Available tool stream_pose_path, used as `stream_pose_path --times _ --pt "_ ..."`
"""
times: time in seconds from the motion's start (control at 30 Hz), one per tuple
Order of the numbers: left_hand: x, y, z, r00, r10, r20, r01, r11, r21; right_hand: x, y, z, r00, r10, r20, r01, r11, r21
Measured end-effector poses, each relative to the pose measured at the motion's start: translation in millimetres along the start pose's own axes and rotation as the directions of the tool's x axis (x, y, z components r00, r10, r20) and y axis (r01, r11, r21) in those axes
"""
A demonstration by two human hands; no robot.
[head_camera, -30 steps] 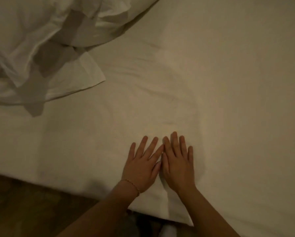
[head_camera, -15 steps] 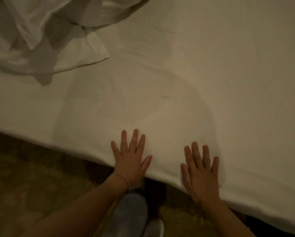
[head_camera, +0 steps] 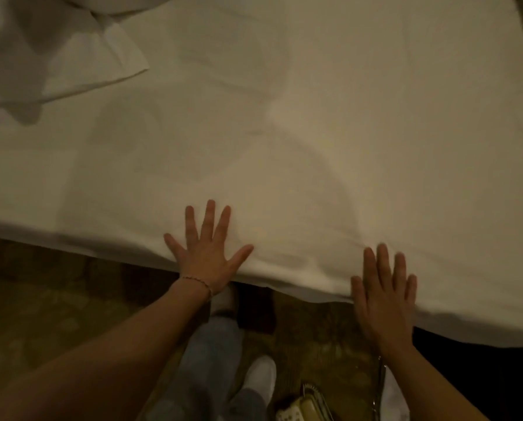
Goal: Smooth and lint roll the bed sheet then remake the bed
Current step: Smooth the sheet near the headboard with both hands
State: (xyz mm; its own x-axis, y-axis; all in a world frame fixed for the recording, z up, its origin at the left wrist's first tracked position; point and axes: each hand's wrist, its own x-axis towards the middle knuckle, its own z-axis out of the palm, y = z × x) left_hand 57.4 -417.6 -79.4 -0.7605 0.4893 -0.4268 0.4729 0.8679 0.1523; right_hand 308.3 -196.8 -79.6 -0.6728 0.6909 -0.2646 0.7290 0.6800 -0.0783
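Dim room, looking straight down at the near edge of the bed. White bed sheet (head_camera: 315, 132) stretched over pretty much the whole upper part of the view, a few soft creases near the middle. Left hand (head_camera: 207, 253) flat on the sheet right at the edge, fingers (head_camera: 209, 220) fanned wide, thin bracelet (head_camera: 196, 281) on the wrist. Right hand (head_camera: 384, 302) flat on the edge too, well apart from the left, fingers straight and close together, bit blurry. Bunched-up white duvet (head_camera: 57, 47) piled in the far left corner. Patterned carpet (head_camera: 41, 314), jeans and a white shoe (head_camera: 260, 378) down below.
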Motion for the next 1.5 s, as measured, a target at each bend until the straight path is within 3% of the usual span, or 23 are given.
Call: stream_pose_path --times 0.07,0.17,0.3,0.47,0.57,0.8,1.03,1.37,1.5 --pt "2 10 -1 0.99 0.099 -0.097 -0.106 0.991 -0.077 3 -11 -5 0.999 -0.037 -0.034 0.038 0.998 0.042" --pt "8 38 -3 0.921 0.336 -0.196 -0.352 0.935 -0.051 22 -68 -18 0.963 -0.243 -0.121 0.253 0.964 0.08" --pt "18 46 2 0.929 0.358 -0.096 -0.349 0.932 0.1 52 -131 -20 0.924 -0.375 -0.079 0.38 0.923 0.064" --pt "27 -9 -1 0.958 0.234 -0.168 -0.216 0.969 0.117 64 -97 -8 0.957 -0.281 -0.07 0.28 0.96 -0.027" --pt "26 -19 -6 0.956 0.236 -0.176 -0.218 0.969 0.118 59 -93 -9 0.974 -0.207 -0.087 0.208 0.978 -0.003" --pt "94 -22 -37 0.966 0.086 -0.245 -0.087 0.996 0.004 127 -140 -26 0.933 -0.319 -0.164 0.335 0.939 0.074" --pt "188 -41 -81 0.944 0.192 -0.267 -0.181 0.981 0.067 211 -154 -49 0.927 -0.293 -0.233 0.318 0.945 0.076" --pt "303 -22 -129 0.936 0.265 -0.23 -0.244 0.963 0.115 329 -149 -77 0.982 -0.163 -0.094 0.167 0.985 0.036" --pt "340 -6 -142 0.912 0.371 -0.177 -0.34 0.923 0.182 372 -156 -90 0.974 -0.221 -0.059 0.221 0.975 0.002"
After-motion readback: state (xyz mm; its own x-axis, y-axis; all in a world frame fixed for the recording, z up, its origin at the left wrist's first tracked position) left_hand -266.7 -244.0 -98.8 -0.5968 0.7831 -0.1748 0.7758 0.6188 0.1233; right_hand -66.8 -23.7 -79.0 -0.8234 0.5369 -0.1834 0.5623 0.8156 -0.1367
